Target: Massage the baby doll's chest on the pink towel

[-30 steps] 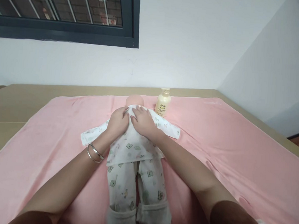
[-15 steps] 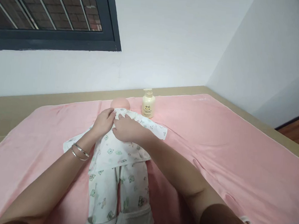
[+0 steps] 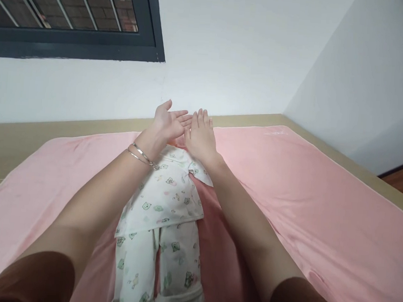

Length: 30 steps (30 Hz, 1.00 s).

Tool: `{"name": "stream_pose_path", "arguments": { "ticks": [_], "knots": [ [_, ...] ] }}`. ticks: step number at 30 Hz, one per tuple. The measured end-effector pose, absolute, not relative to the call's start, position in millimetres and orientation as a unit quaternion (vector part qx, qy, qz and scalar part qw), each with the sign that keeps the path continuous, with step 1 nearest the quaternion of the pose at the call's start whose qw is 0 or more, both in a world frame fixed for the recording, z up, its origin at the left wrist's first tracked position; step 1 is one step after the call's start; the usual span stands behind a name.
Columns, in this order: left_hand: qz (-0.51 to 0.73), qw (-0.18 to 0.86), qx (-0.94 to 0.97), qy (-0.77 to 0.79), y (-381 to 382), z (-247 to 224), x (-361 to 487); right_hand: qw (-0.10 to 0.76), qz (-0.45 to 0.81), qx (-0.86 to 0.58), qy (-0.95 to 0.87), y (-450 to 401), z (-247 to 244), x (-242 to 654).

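The bare left hand (image 3: pixel 171 122), palm upward, and bare right hand (image 3: pixel 201 139), back showing, were unclenched and outstretched near the neck end of the small white fabric outfit (image 3: pixel 170 199) printed with green animals, which lay on the pink cloth blanket (image 3: pixel 308 200).

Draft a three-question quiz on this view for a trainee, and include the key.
1. Which wrist wears the bracelets? A: left only. B: right only. C: both.
2. True or false: the left hand shows its palm to the camera, while the right hand shows its back.
3. Fill in the colour: the patterned top and trousers lie over a ____ blanket.

Key: 1 A; 2 true; 3 pink.
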State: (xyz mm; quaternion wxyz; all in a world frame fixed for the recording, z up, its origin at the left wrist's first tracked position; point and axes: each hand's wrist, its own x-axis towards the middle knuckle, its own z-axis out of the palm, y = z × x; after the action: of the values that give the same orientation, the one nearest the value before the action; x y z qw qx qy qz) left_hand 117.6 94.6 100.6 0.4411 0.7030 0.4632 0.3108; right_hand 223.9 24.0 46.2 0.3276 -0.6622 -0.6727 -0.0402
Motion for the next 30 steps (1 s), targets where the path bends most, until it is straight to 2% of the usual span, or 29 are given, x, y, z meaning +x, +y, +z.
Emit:
{"name": "stream_pose_path", "arguments": {
  "ticks": [4,8,12,18,23,30],
  "knots": [
    [0.319,0.577,0.598,0.455,94.4,97.6,127.2,0.287,-0.077,-0.67,-0.68,24.7,46.2,225.0],
    [0.335,0.724,0.468,0.38,91.3,97.1,129.0,0.294,-0.099,-0.675,-0.67,22.3,48.8,226.2],
    [0.357,0.809,0.343,0.317,84.1,104.2,126.3,0.314,-0.102,-0.688,-0.646,18.1,52.8,226.1],
    [0.387,0.818,0.293,0.31,67.7,111.0,116.1,0.311,-0.117,-0.72,-0.609,18.3,56.8,215.5],
    [0.456,0.782,0.282,0.318,39.1,114.4,84.3,0.274,-0.139,-0.737,-0.602,19.9,49.6,205.5],
    [0.454,0.816,0.227,0.277,-18.7,128.0,25.3,0.222,-0.151,-0.76,-0.591,18.1,42.3,194.1]
  ]
}}
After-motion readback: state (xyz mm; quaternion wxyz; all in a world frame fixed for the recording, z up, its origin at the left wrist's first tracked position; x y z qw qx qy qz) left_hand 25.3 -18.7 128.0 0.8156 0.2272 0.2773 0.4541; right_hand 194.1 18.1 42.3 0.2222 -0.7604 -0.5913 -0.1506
